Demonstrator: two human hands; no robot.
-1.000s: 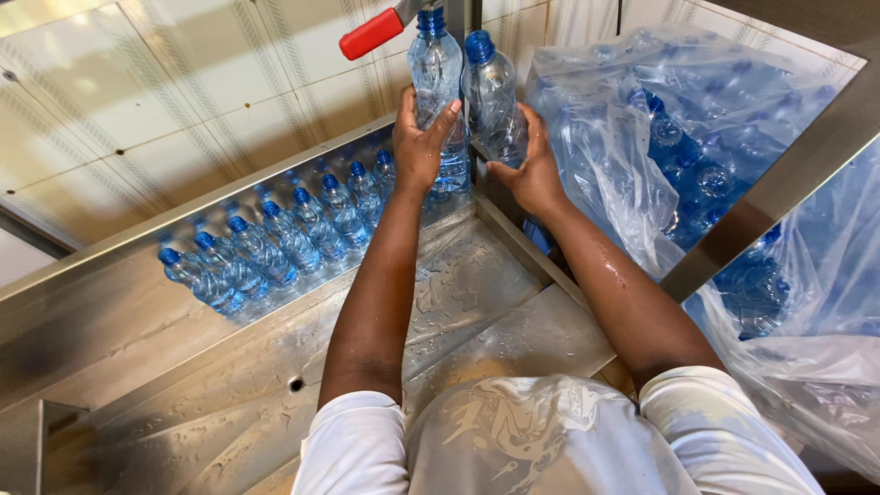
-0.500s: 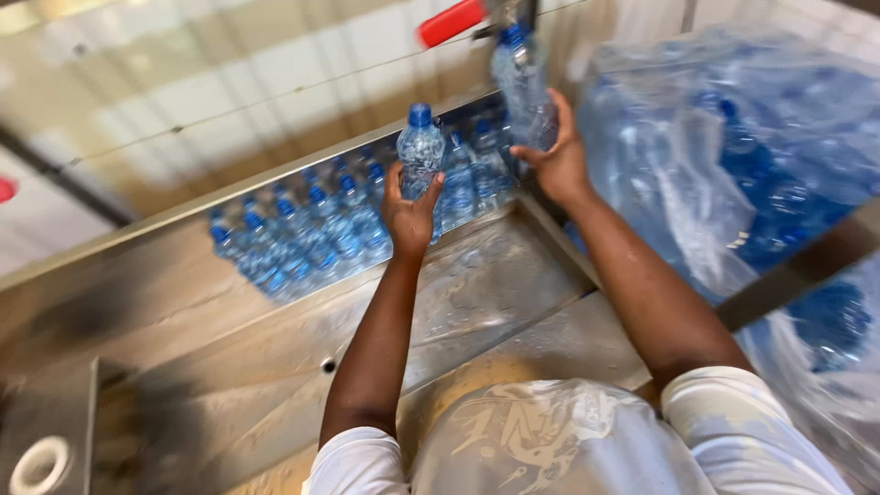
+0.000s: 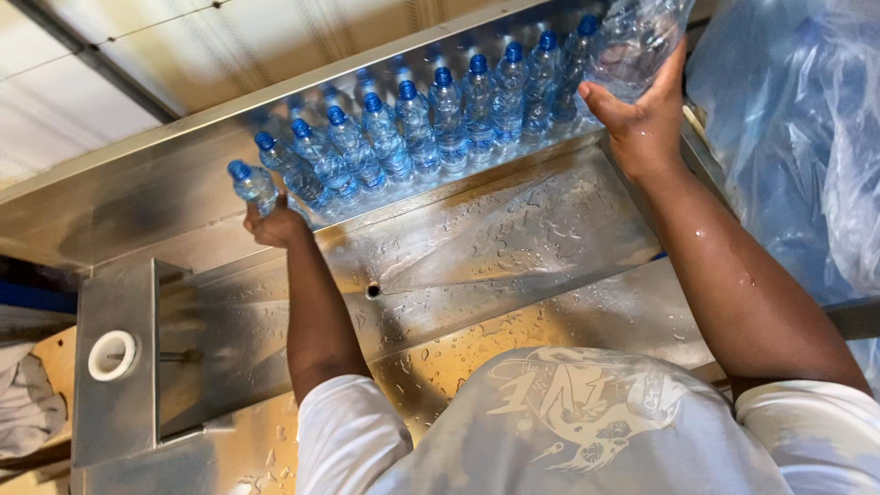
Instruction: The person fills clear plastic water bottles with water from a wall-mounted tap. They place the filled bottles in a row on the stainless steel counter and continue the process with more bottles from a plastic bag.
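Note:
My left hand [image 3: 273, 225] grips a small clear water bottle with a blue cap [image 3: 251, 183] at the left end of a row of like bottles [image 3: 431, 128]. The row stands against the back wall of a wet steel counter [image 3: 513, 238]. My right hand [image 3: 642, 119] holds a second clear bottle [image 3: 632, 41] up at the top right, above the row's right end; its cap is out of view.
Big clear plastic bags of bottles [image 3: 788, 137] fill the right side. A drain hole [image 3: 372, 291] sits in the counter's middle. A steel box with a white ring [image 3: 113, 355] stands at the left. Tiled wall [image 3: 183, 55] behind.
My left hand has carried its bottle leftward and down to the left end of the row. The right hand still holds its bottle high at the right. The view has shifted.

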